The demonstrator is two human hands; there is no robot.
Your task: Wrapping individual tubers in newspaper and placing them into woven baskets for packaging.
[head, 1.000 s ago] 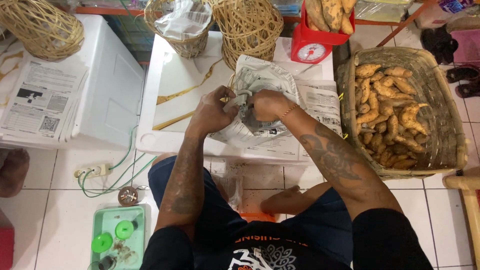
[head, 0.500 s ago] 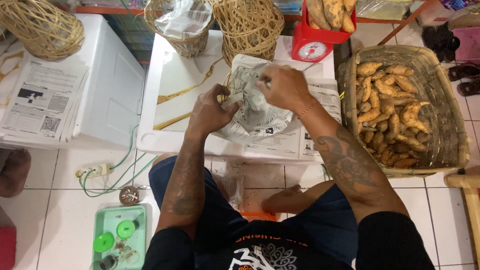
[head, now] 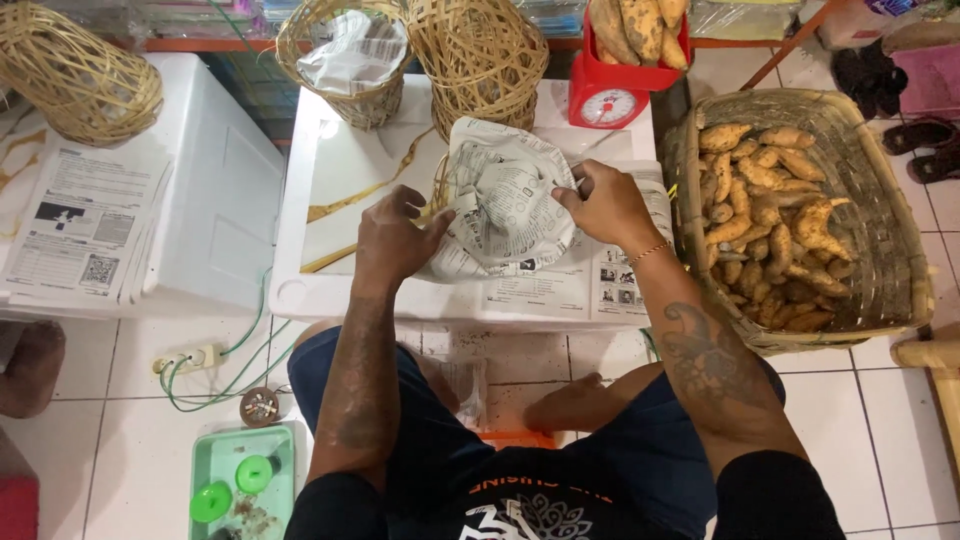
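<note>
Newsprint sheet (head: 510,205) domes over a wicker basket on our white bench (head: 330,180); our 2 hands, left (head: 395,238) and right (head: 605,205), pinch its edges. Thin paper could tear if we tug.

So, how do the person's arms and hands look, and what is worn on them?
Both forearms are bare and carry dark tattoos. The right hand has a thin gold-coloured bracelet at the wrist. The left hand wears nothing. Dark short sleeves show near the shoulders.

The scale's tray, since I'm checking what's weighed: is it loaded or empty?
Loaded. The red scale carries several sweet potatoes piled on its tray, standing beside the big basket.
</note>
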